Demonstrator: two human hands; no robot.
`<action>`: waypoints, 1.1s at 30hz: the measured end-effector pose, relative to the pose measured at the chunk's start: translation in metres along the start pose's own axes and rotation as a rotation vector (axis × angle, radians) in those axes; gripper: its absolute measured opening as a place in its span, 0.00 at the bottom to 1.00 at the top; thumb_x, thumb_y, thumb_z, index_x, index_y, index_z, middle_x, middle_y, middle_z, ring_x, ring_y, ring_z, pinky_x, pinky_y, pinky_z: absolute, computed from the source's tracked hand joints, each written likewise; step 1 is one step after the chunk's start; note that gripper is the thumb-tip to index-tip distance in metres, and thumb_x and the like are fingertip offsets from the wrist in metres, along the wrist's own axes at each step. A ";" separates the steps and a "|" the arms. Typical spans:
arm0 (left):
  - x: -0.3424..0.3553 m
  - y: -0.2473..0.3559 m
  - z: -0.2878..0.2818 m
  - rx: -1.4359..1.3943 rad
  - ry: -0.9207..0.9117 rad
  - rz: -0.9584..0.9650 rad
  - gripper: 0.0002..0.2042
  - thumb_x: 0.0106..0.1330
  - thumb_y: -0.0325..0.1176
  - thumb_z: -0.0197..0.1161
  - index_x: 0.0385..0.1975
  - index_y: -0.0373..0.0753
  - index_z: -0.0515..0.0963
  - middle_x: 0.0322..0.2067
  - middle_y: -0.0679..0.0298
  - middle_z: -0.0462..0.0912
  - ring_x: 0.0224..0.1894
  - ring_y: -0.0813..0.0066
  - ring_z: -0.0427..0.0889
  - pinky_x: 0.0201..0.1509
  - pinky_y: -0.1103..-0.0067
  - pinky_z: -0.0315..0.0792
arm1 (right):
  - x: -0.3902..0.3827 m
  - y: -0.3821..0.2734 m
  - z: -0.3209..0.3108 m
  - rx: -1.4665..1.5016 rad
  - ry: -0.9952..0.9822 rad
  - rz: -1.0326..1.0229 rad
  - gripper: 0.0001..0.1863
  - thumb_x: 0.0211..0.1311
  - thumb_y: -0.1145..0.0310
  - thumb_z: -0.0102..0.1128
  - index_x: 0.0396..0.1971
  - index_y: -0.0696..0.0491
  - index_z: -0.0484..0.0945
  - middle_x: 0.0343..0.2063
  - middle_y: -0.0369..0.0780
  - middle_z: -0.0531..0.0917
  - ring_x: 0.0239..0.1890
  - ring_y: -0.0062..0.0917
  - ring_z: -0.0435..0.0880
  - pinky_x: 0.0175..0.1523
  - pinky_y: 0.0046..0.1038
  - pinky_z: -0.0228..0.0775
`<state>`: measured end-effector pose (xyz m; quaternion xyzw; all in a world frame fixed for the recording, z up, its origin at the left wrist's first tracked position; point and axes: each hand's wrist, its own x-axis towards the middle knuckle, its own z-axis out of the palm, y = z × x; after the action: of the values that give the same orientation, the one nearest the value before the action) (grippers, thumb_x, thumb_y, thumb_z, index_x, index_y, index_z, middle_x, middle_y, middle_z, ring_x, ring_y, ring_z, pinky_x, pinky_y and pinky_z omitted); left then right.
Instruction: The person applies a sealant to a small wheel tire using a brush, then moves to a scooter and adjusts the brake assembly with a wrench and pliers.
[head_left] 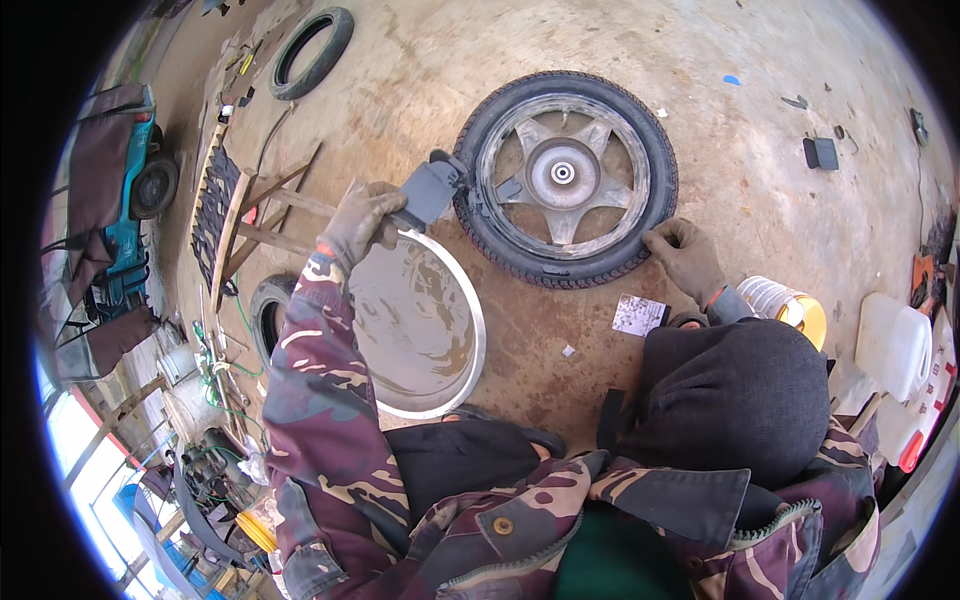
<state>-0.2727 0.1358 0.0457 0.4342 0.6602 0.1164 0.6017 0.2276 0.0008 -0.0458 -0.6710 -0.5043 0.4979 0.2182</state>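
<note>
A motorcycle wheel point(565, 215) with a grey star-shaped rim and a black tyre point(560, 272) lies flat on the floor in front of me. My gloved left hand point(362, 222) is closed round a dark grey, block-like piece point(428, 192), whose far end is at the tyre's left side. I cannot tell what kind of thing it is. My gloved right hand point(690, 262) has its fingers curled at the tyre's lower right edge. A round basin point(479, 325) of murky water stands below my left hand, its near left part hidden by my sleeve.
A loose tyre point(312, 53) lies at the far left, another point(270, 318) beside the basin. A wooden frame point(232, 240) stands left. A white and yellow bucket point(790, 308) and a white jerrycan point(893, 345) are right. A printed card point(638, 315) lies below the wheel.
</note>
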 end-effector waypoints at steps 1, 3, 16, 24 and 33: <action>0.012 0.010 0.009 0.021 0.043 0.000 0.11 0.75 0.35 0.65 0.45 0.32 0.81 0.29 0.58 0.88 0.19 0.74 0.81 0.22 0.78 0.77 | 0.000 0.001 0.000 0.003 0.002 -0.002 0.13 0.71 0.62 0.70 0.38 0.59 0.87 0.30 0.36 0.88 0.32 0.17 0.82 0.39 0.25 0.75; 0.032 0.025 0.028 0.061 0.132 0.001 0.12 0.76 0.37 0.64 0.46 0.32 0.82 0.30 0.58 0.88 0.18 0.76 0.79 0.23 0.77 0.77 | -0.002 0.004 -0.001 0.013 0.000 0.013 0.15 0.68 0.59 0.70 0.38 0.59 0.88 0.32 0.41 0.90 0.33 0.23 0.87 0.41 0.29 0.78; 0.006 0.009 0.008 0.025 0.296 0.078 0.14 0.77 0.36 0.62 0.47 0.29 0.82 0.30 0.57 0.88 0.20 0.74 0.82 0.23 0.77 0.77 | -0.041 -0.042 0.014 -0.413 -0.003 -0.696 0.17 0.57 0.65 0.74 0.47 0.50 0.86 0.43 0.42 0.87 0.49 0.41 0.86 0.54 0.42 0.78; -0.059 -0.042 -0.026 -0.039 0.346 -0.025 0.12 0.76 0.37 0.63 0.46 0.33 0.81 0.28 0.60 0.87 0.18 0.77 0.79 0.21 0.79 0.76 | -0.029 -0.064 0.068 -0.747 -0.132 -0.889 0.43 0.50 0.66 0.75 0.70 0.51 0.71 0.62 0.42 0.77 0.68 0.41 0.72 0.71 0.49 0.63; -0.080 -0.060 -0.035 -0.033 0.349 0.013 0.12 0.76 0.37 0.64 0.45 0.34 0.81 0.27 0.61 0.87 0.17 0.77 0.79 0.20 0.79 0.75 | -0.005 -0.061 0.100 -0.949 -0.181 -0.794 0.46 0.49 0.67 0.75 0.73 0.51 0.69 0.59 0.42 0.77 0.59 0.41 0.79 0.63 0.48 0.69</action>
<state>-0.3381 0.0559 0.0696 0.4017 0.7497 0.2050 0.4842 0.1108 -0.0006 -0.0358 -0.4112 -0.8979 0.1557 0.0212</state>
